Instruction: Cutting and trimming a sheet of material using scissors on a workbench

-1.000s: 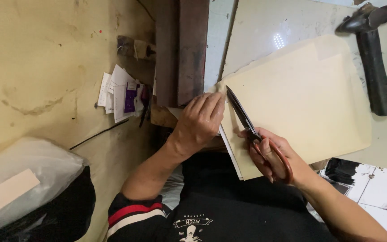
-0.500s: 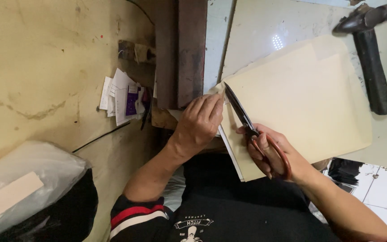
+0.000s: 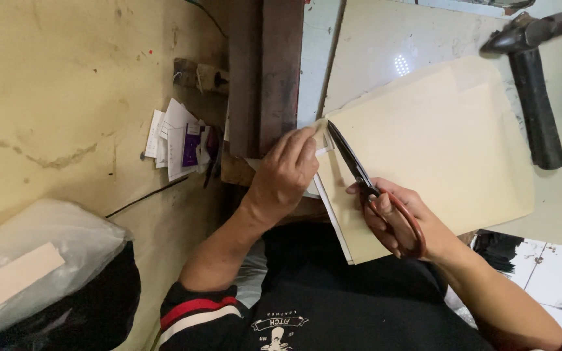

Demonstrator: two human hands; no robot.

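plastic bag (image 3: 40,260): lower left, untouched
paper scraps (image 3: 177,140): left of centre
left hand (image 3: 284,175): centre, pinching cream sheet (image 3: 437,156) corner
scissors (image 3: 365,185): blades nearly closed on sheet edge, barely advanced since a second ago, so cut just starting
right hand (image 3: 411,224): gripping scissor handles
hammer (image 3: 535,91): upper right, unmoved

Black shirt (image 3: 359,305) with red-and-white striped sleeve cuff (image 3: 196,315).

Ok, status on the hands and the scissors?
Left hand pinching cream sheet edge. Right hand gripping scissors, blades at that edge. Hammer lies clear.
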